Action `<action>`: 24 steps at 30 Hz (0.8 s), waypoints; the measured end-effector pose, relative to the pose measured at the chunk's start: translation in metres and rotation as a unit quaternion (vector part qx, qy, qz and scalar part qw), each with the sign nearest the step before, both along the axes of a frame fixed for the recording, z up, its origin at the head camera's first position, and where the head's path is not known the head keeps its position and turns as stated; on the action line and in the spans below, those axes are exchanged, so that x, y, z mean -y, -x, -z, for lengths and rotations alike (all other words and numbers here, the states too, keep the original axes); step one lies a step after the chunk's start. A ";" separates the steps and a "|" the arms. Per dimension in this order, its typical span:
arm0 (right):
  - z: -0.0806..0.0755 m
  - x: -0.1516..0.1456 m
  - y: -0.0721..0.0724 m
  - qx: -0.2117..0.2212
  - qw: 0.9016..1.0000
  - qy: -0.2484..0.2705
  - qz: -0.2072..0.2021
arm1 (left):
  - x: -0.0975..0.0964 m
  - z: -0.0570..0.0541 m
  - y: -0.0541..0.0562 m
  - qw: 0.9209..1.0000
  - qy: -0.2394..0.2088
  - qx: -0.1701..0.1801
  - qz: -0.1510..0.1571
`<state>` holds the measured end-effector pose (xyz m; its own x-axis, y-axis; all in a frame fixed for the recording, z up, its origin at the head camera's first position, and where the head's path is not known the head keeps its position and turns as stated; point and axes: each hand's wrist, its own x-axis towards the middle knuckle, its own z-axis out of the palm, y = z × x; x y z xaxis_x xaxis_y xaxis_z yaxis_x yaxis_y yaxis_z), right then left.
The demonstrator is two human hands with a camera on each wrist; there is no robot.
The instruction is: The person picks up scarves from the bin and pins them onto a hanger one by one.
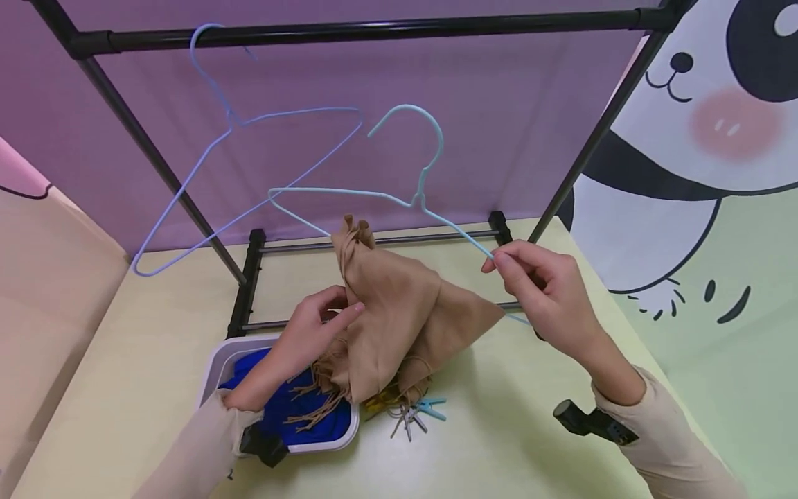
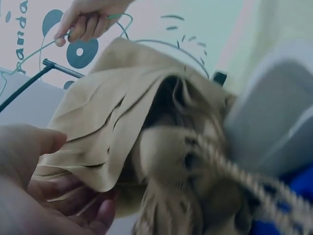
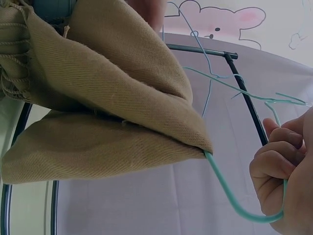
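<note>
A brown fringed scarf (image 1: 399,312) hangs bunched over the lower bar of a light-green wire hanger (image 1: 349,190). My right hand (image 1: 551,294) pinches the hanger's right shoulder between thumb and fingers, keeping it off the rack. At the scarf's left side, my left hand (image 1: 314,326) has its thumb over the cloth and its fingers curled behind. The left wrist view shows the scarf edge (image 2: 110,147) between that thumb and the fingers. Seen from the right wrist, the hanger's corner (image 3: 239,208) comes out of the folded cloth. Most of the lower bar is hidden inside the scarf.
A blue-purple hanger (image 1: 187,184) hangs at the left of the black rack's top rail (image 1: 374,30). Below the left hand, a white basin (image 1: 212,360) holds blue cloth (image 1: 293,416). Several clothespins (image 1: 414,416) lie on the table by the basin.
</note>
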<state>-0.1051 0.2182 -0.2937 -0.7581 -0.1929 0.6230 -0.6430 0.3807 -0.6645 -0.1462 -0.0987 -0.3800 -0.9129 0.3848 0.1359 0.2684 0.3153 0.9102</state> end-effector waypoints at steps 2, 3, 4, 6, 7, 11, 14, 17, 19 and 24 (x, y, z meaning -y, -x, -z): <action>0.000 0.000 0.000 -0.001 1.000 0.001 -0.001 | -0.004 0.001 0.001 0.998 -0.043 0.034 0.012; 0.000 0.001 0.000 0.000 1.000 0.001 -0.002 | -0.006 0.000 0.000 0.996 -0.066 0.054 0.015; 0.000 0.001 0.000 0.001 1.000 0.002 -0.002 | -0.008 0.000 0.000 0.993 -0.089 0.075 0.015; 0.001 0.002 -0.001 0.004 1.000 0.003 -0.004 | -0.013 0.000 -0.001 0.984 -0.131 0.117 0.011; 0.002 0.003 -0.001 0.005 1.000 0.005 -0.004 | -0.016 0.001 -0.002 0.980 -0.145 0.133 0.005; 0.005 0.004 -0.002 0.004 1.000 0.006 -0.003 | -0.026 0.003 -0.004 0.966 -0.181 0.182 -0.015; 0.006 0.003 -0.001 0.003 1.000 0.008 -0.003 | -0.032 0.003 -0.006 0.960 -0.201 0.195 -0.013; 0.007 0.002 -0.001 0.001 1.000 0.008 -0.003 | -0.033 0.001 -0.008 0.961 -0.201 0.188 -0.012; 0.008 0.001 -0.001 0.001 1.000 0.008 -0.001 | -0.031 0.000 -0.008 0.969 -0.181 0.170 -0.018; 0.009 -0.002 -0.001 0.002 1.000 0.008 0.007 | -0.024 -0.005 -0.006 0.986 -0.126 0.100 -0.047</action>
